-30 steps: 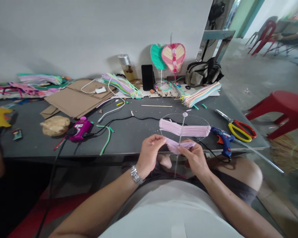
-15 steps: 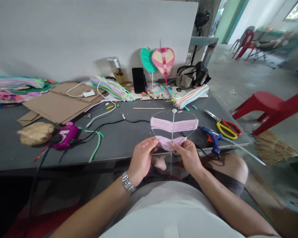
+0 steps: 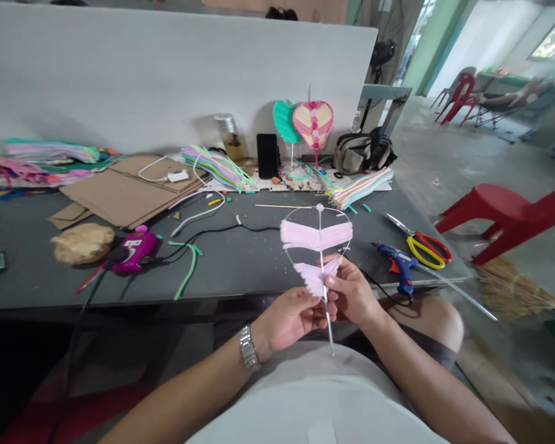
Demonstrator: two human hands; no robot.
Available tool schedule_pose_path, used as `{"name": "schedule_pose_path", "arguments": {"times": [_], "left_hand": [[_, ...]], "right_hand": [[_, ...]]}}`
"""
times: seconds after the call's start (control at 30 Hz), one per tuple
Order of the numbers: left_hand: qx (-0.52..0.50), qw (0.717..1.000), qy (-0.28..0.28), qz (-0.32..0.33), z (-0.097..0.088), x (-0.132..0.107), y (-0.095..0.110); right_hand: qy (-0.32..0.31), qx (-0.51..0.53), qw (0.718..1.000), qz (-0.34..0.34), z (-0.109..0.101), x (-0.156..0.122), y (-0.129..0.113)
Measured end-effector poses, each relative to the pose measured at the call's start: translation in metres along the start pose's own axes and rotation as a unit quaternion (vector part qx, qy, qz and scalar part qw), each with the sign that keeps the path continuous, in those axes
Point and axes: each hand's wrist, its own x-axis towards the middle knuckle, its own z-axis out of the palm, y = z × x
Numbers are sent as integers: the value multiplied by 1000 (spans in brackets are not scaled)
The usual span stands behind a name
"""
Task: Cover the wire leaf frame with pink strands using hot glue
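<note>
A hand fan (image 3: 317, 235) on a thin wire hoop is held upright over the table's front edge. It carries two bands of pale pink pipe-cleaner-like strips, with gaps between them, and a straight stick down the middle. Around its lower right part, by the stick, my right hand (image 3: 351, 290) is closed, thumb in front. My left hand (image 3: 293, 317) has its fingers curled at the bottom of the lower pink band, near the stick; some fingertips are hidden behind it. To the right lies a blue glue gun (image 3: 400, 265) with a long glue stick in it.
Scissors (image 3: 425, 246) with red and yellow handles lie at the right. Bundles of pastel strips (image 3: 219, 169), cardboard (image 3: 134, 194), a purple device (image 3: 136, 251) and a phone (image 3: 268, 155) are on the table (image 3: 240, 271). Two finished heart-shaped fans (image 3: 313, 123) stand behind. A red chair (image 3: 504, 206) is at the right.
My left hand has slid from the fan's left edge down to its bottom, by the stick. The fan has tilted, its stick's lower end now showing toward me. The view has shifted slightly.
</note>
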Motion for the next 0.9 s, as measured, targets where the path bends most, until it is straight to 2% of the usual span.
{"name": "schedule_pose_path", "arguments": {"times": [0.1, 0.17, 0.33, 0.43, 0.6, 0.9], "left_hand": [[2, 1000, -20, 15, 4, 0, 2], [11, 998, -1, 54, 5, 0, 3], [81, 975, 144, 147, 3, -2, 9], [106, 958, 190, 184, 2, -2, 9], [144, 949, 185, 211, 1, 2, 1], [163, 949, 184, 199, -13, 2, 2]], "right_hand": [[-36, 5, 999, 12, -1, 1, 0], [-20, -5, 1000, -12, -3, 0, 2], [89, -47, 991, -84, -9, -12, 8], [93, -72, 989, -92, -7, -19, 10], [73, -105, 987, -100, -1, -16, 10], [99, -112, 987, -66, -4, -10, 10]]}}
